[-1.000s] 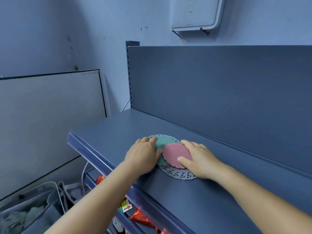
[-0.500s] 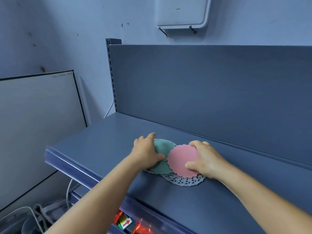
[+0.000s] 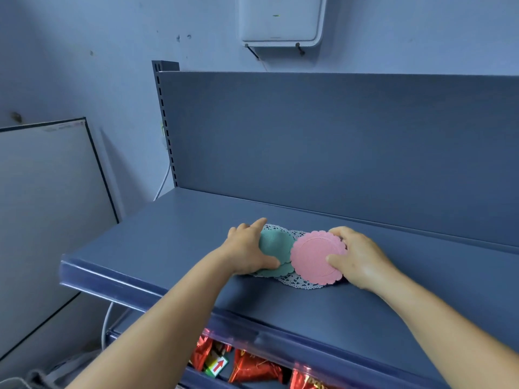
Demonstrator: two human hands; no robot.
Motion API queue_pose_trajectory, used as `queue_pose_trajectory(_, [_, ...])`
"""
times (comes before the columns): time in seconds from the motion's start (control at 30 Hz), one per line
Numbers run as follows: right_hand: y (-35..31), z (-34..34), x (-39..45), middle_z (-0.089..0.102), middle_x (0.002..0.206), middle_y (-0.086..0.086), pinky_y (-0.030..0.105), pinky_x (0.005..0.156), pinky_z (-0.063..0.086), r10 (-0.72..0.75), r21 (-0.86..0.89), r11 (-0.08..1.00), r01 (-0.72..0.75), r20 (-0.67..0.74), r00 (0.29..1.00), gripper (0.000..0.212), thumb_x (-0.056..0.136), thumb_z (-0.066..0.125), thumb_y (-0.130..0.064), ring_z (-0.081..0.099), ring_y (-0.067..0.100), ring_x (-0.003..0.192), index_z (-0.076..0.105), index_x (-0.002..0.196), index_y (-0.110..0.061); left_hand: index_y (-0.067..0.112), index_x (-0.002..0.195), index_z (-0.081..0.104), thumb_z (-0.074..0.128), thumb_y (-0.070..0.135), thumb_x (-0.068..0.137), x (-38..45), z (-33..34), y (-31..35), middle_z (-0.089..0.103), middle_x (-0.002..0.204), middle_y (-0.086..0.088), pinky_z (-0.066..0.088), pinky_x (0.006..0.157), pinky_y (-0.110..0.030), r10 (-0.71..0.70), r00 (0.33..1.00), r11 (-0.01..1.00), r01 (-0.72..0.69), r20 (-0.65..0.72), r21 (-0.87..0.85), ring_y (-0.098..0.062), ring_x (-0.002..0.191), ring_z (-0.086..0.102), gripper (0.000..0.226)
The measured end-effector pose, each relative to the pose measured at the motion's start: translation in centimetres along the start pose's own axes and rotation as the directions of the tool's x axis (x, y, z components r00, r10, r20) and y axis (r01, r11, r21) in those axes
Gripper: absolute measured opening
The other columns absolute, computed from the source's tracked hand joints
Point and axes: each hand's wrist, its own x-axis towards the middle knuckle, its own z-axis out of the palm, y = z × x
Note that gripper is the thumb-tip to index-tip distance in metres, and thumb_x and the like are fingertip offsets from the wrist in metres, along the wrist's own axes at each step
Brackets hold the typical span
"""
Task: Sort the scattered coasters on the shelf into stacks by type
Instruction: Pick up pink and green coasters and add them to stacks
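The coasters sit in a small overlapping cluster near the middle of the blue shelf (image 3: pixel 174 242), a little back from its front lip. Lowest is a white lace doily coaster (image 3: pixel 297 282), flat on the shelf, its openwork edge showing at the front and again at the back behind the others. On top of it to the left lies a green scalloped coaster (image 3: pixel 273 248), and to the right a pink scalloped coaster (image 3: pixel 313 256) whose left edge overlaps the green one.

The left hand (image 3: pixel 247 252) grips the green coaster at its left rim: the thumb lies across the coaster's near edge, the fingers curl round the far side, and the forefinger tip reaches out over the lace. The right hand (image 3: pixel 356 261) holds the pink coaster at its right rim, thumb pressed on the top face and fingers wrapped round the far edge. The pink one looks tilted, its right side slightly raised off the lace, though I cannot tell how far. Both forearms reach in from below across the shelf's front edge.

Behind the cluster rises the shelf's plain blue back panel (image 3: pixel 337 141). On the wall above it hangs a white box (image 3: pixel 280 18) on two hooks. Under the shelf's front lip, red foil packets (image 3: pixel 252 369) show on the lower level. A white board (image 3: pixel 47 206) leans at the left.
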Motion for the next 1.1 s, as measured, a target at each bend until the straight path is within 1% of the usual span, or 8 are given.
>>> queue_pose_trajectory(0.17, [0.5, -0.1, -0.8, 0.059, 0.121, 0.001, 0.024, 0.072, 0.041, 0.082, 0.018, 0.997, -0.081, -0.04, 0.996, 0.043, 0.086, 0.057, -0.015, 0.053, 0.02, 0.097, 0.05, 0.127, -0.023, 0.028, 0.147, 0.026, 0.062, 0.053, 0.079, -0.5, 0.2, 0.1, 0.035, 0.143, -0.002, 0.029, 0.109, -0.039, 0.023, 1.0, 0.995, -0.021, -0.015, 0.094, -0.028, 0.133, 0.025, 0.081])
queue_pose_trajectory(0.27, [0.7, -0.2, -1.4, 0.061, 0.118, 0.002, 0.027, 0.075, 0.046, 0.126, 0.04, 0.991, -0.124, -0.067, 0.99, 0.042, 0.085, 0.06, -0.016, 0.059, 0.023, 0.101, 0.052, 0.126, -0.022, 0.023, 0.143, 0.034, 0.068, 0.046, 0.076, -0.6, 0.6, 0.3, 0.035, 0.136, -0.006, 0.033, 0.105, -0.035, -0.003, 0.999, 1.0, 0.003, -0.041, 0.014, -0.027, 0.13, 0.027, 0.079])
queue_pose_trajectory(0.43, [1.1, -0.6, -2.5, 0.062, 0.095, 0.001, 0.026, 0.061, 0.045, 0.156, 0.118, 0.982, -0.144, -0.095, 0.983, 0.033, 0.085, 0.059, -0.014, 0.061, 0.024, 0.08, 0.056, 0.117, -0.02, 0.016, 0.131, 0.049, 0.07, 0.03, 0.078, -0.7, -0.1, 0.7, 0.042, 0.127, -0.01, 0.048, 0.089, -0.034, -0.043, 0.99, 0.999, 0.04, -0.138, -0.022, -0.027, 0.115, 0.046, 0.059])
queue_pose_trajectory(0.5, [1.5, -0.6, -2.9, 0.066, 0.09, 0.0, 0.028, 0.062, 0.049, 0.163, 0.159, 0.977, -0.143, -0.124, 0.979, 0.026, 0.086, 0.057, -0.012, 0.062, 0.023, 0.077, 0.058, 0.11, -0.021, 0.017, 0.121, 0.056, 0.067, 0.023, 0.082, -1.1, -0.6, 0.6, 0.053, 0.113, -0.005, 0.049, 0.076, -0.029, 0.004, 0.985, 0.996, -0.019, -0.175, -0.085, -0.024, 0.093, 0.056, 0.042])
queue_pose_trajectory(0.6, [4.8, -3.7, -5.9, 0.069, 0.088, 0.002, 0.037, 0.076, 0.054, 0.228, 0.275, 0.947, -0.165, -0.216, 0.95, 0.018, 0.087, 0.054, -0.011, 0.063, 0.025, 0.075, 0.06, 0.1, -0.022, 0.019, 0.099, 0.06, 0.063, 0.019, 0.084, -0.8, 1.0, 5.1, 0.059, 0.085, 0.005, 0.045, 0.06, -0.025, 0.131, 0.974, 0.972, -0.163, -0.183, -0.168, -0.016, 0.073, 0.056, 0.015])
queue_pose_trajectory(0.73, [10.1, -8.2, -9.1, 0.069, 0.083, 0.001, 0.032, 0.068, 0.049, 0.286, 0.328, 0.93, -0.169, -0.352, 0.891, 0.014, 0.089, 0.052, -0.013, 0.059, 0.021, 0.063, 0.059, 0.094, -0.023, 0.021, 0.088, 0.057, 0.061, 0.017, 0.086, -1.4, 4.0, 12.2, 0.059, 0.068, 0.007, 0.04, 0.049, -0.019, 0.263, 0.946, 0.905, -0.31, -0.19, -0.29, -0.008, 0.059, 0.053, 0.006])
queue_pose_trajectory(0.9, [10.7, -8.5, -8.9, 0.07, 0.082, 0.002, 0.03, 0.064, 0.045, 0.297, 0.335, 0.927, -0.166, -0.388, 0.873, 0.013, 0.089, 0.051, -0.013, 0.059, 0.021, 0.062, 0.059, 0.096, -0.02, 0.019, 0.091, 0.055, 0.059, 0.02, 0.088, -1.2, 5.3, 12.6, 0.058, 0.074, 0.003, 0.036, 0.05, -0.023, 0.218, 0.958, 0.899, -0.272, -0.188, -0.344, -0.013, 0.064, 0.052, 0.006])
queue_pose_trajectory(1.1, [12.9, -8.8, -9.8, 0.07, 0.088, 0.002, 0.032, 0.069, 0.048, 0.32, 0.346, 0.918, -0.196, -0.35, 0.881, 0.017, 0.089, 0.05, -0.011, 0.058, 0.022, 0.066, 0.06, 0.102, -0.017, 0.015, 0.089, 0.051, 0.051, 0.015, 0.089, -0.4, 7.0, 12.7, 0.059, 0.081, -0.002, 0.039, 0.063, -0.029, 0.228, 0.946, 0.959, -0.259, -0.232, -0.114, -0.025, 0.08, 0.054, 0.001])
